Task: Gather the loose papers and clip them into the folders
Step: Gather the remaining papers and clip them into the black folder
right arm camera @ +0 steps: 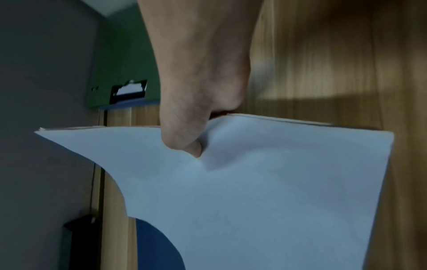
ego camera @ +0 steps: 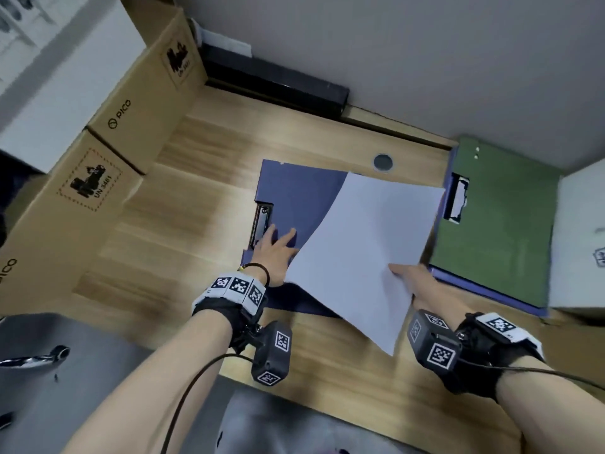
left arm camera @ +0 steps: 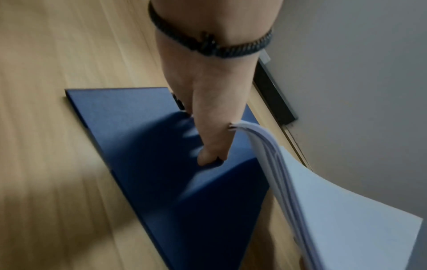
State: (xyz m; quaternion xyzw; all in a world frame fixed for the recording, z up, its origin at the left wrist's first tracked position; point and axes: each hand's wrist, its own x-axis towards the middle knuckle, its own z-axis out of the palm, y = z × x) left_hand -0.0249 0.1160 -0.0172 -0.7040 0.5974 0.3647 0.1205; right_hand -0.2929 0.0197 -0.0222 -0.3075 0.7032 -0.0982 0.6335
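An open blue folder (ego camera: 294,191) lies flat in the middle of the wooden desk, its black clip (ego camera: 262,221) on the left side. My left hand (ego camera: 278,235) rests on the folder right beside the clip, fingers straight. In the left wrist view the fingertips (left arm camera: 208,157) touch the blue folder (left arm camera: 143,146). My right hand (ego camera: 402,273) pinches a stack of white papers (ego camera: 366,250) by its near edge, thumb on top, and holds it tilted over the folder's right half. The right wrist view shows the thumb (right arm camera: 184,135) pressing the papers (right arm camera: 265,182). A green folder (ego camera: 497,224) lies at the right.
Cardboard boxes (ego camera: 98,152) line the left side of the desk. A black bar (ego camera: 278,83) runs along the back wall. A white box (ego camera: 579,240) stands at the far right, past the green folder. A round cable grommet (ego camera: 383,162) sits behind the papers.
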